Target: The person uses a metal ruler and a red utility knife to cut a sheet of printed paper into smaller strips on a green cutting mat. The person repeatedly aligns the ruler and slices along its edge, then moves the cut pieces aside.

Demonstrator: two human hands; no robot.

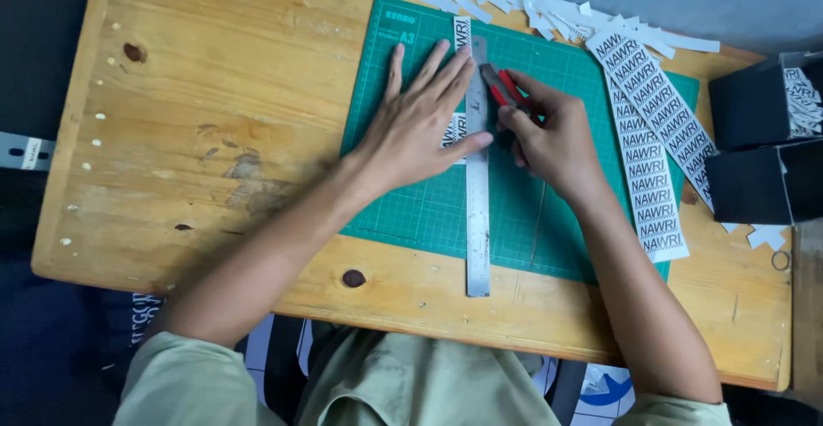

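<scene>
My left hand (420, 126) lies flat, fingers spread, pressing a long steel ruler (477, 220) and a narrow printed paper strip (462, 32) onto a green cutting mat (411, 212). My right hand (553, 139) grips a red utility knife (501, 87), its tip against the ruler's right edge near the top of the mat. Most of the strip is hidden under my left hand and the ruler.
The mat lies on a worn wooden table (214, 109). Two long printed label strips (651, 135) lie on the mat's right side. White paper offcuts (531, 6) pile along the far edge. Two black boxes (759, 143) stand at the right, one holding cut labels.
</scene>
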